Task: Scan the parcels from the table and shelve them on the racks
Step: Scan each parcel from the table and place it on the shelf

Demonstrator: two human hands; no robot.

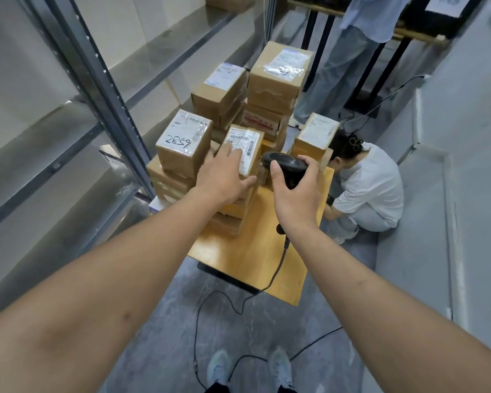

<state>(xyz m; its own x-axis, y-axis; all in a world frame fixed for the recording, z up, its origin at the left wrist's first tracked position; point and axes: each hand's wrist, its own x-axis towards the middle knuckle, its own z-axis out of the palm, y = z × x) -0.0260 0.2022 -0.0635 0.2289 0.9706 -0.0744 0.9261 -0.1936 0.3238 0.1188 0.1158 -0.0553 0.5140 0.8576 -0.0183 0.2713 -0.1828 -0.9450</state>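
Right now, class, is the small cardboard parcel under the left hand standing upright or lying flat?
Upright. The small cardboard parcel stands on end atop the stack, its white barcode label facing up, the left hand resting against it.

Worktop (267, 259): straight ahead of me, parcels stacked on its far and left parts.
Marked parcel (183, 143): on top of the left stack, just left of the labelled parcel (245, 148).
Left hand (224, 177): I rest it on the labelled parcel's near face.
Right hand (295, 191): right of that parcel, my grip around the scanner (285, 165).
Rack (97, 89): along the worktop's left.
Crouching person (363, 188): on the floor, right of the worktop.
Standing person (349, 58): beyond the stacks.
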